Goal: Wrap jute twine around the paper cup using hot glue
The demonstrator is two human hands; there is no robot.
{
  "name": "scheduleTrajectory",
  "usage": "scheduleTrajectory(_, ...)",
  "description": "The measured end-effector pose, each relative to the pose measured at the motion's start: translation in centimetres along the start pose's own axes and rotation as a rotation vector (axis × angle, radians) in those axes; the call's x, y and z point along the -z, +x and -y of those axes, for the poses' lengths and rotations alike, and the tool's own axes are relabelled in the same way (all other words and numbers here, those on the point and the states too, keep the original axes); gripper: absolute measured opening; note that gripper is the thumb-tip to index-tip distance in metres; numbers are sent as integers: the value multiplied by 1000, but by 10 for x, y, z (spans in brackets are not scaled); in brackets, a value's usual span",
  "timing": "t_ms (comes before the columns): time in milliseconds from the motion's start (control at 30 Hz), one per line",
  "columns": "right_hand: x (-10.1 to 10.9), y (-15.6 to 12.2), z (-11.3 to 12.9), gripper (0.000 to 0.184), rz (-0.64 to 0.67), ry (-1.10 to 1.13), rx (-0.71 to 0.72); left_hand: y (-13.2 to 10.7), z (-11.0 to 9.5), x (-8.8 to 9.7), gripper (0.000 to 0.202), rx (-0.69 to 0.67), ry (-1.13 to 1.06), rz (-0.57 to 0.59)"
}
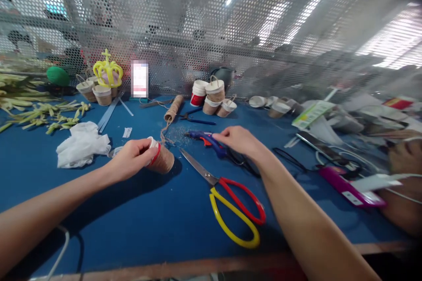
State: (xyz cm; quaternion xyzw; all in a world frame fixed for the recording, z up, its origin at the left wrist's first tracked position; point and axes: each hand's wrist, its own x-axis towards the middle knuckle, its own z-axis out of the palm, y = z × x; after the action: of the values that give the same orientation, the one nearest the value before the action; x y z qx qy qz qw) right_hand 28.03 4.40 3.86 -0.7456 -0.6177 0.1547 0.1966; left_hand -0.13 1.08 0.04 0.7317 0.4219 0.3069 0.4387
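My left hand [135,156] is closed on the rim of a small cup [163,160] wrapped in brown twine, with a white and red edge. The cup tilts just above the blue table [138,219]. A loose strand runs from near the cup to a twine roll [174,109] behind it. With fingers pinched, my right hand [239,139] grips the back of a blue glue gun [212,139] with an orange trigger. Between my forearms lie large scissors [211,178], one handle loop red and the other yellow, blades pointing at the cup.
Crumpled white cloth [82,145] lies left, near green plant strips [42,112]. Wrapped cups [216,92], pliers [196,119] and a phone [140,80] stand or lie along the perforated screen. At right are a purple box [351,186], cables and another person's arm [405,202].
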Motion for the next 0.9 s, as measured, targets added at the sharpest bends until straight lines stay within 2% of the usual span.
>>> scheduleTrajectory(100,-18,7,-13,29,179,111,-46,0,-2,0,33,-5,6,15)
scheduleTrajectory(200,-27,6,-16,24,253,269,-83,0,-2,1,33,4,-4,15)
scheduleTrajectory(367,-18,-10,1,20,276,556,-61,1,-1,2,34,41,-20,9)
scheduleTrajectory(467,-9,-27,17,20,252,703,-10,2,-1,2,33,50,-25,7)
scheduleTrajectory(567,-7,-46,29,20,305,853,78,2,-1,2,33,60,-22,-8)
scheduleTrajectory(633,-10,-59,34,18,350,849,147,3,-1,2,33,65,-20,-18)
scheduleTrajectory(733,-18,-75,36,19,322,671,216,4,-2,2,32,80,-18,-40)
scheduleTrajectory(900,-30,-94,40,19,262,414,240,5,-2,3,30,134,-61,-102)
